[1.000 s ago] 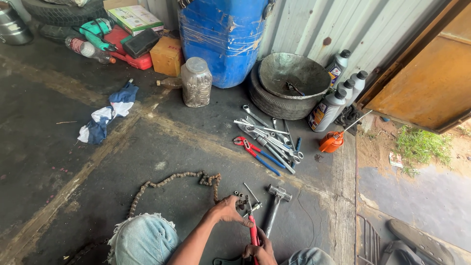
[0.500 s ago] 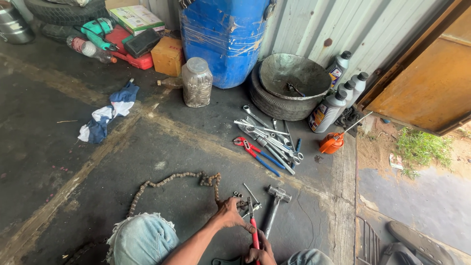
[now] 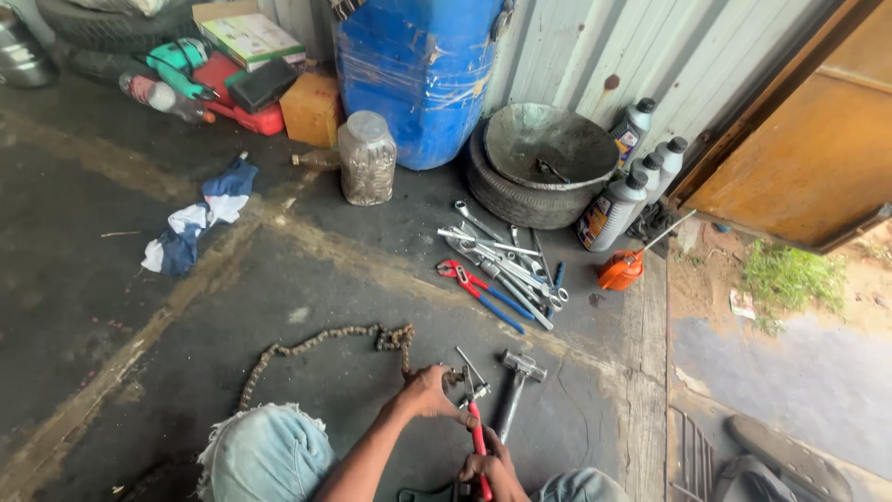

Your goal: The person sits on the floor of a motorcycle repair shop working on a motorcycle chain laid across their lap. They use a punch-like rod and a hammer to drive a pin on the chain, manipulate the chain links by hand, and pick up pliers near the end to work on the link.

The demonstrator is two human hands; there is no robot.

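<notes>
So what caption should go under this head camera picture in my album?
Left hand steadies a rusty chain while the right hand grips red-handled pliers on a greasy floor.

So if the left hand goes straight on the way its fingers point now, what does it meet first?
Most likely the grey metal hammer lying just beyond the left hand on the dark concrete floor; depth is hard to judge.
</notes>
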